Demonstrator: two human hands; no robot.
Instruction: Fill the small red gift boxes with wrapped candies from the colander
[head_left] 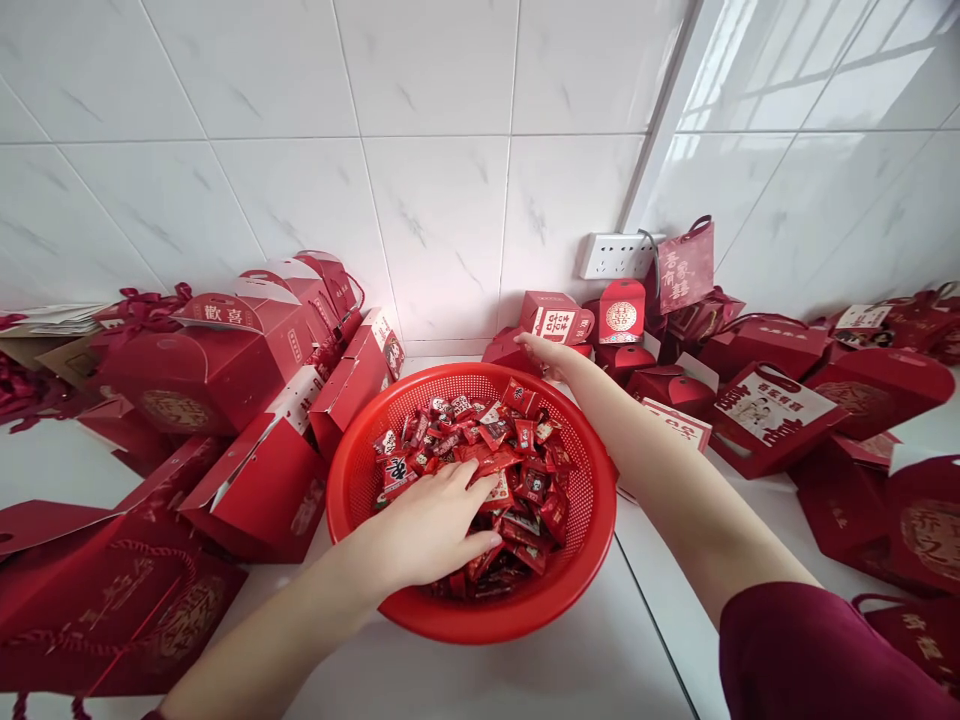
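A red plastic basket (346, 470) with perforated sides stands on the white surface, holding a heap of small red-wrapped candies (529, 485). My left hand (442, 515) rests palm down on the candies, its fingers spread and the thumb apart. Beyond the basket's far right rim, my right hand (553, 358) reaches to a small red box (507, 346) by the wall. Its fingers point left over that box, partly outstretched; their undersides are hidden. Just behind this hand sits a red gift box with a white label (556, 322).
Red gift boxes (214, 370) crowd the left side, some with ribbons or rope handles. More red boxes (772, 415) fill the right. A white power strip (618, 256) is on the tiled wall (435, 200), beside a hanging red bag (685, 266).
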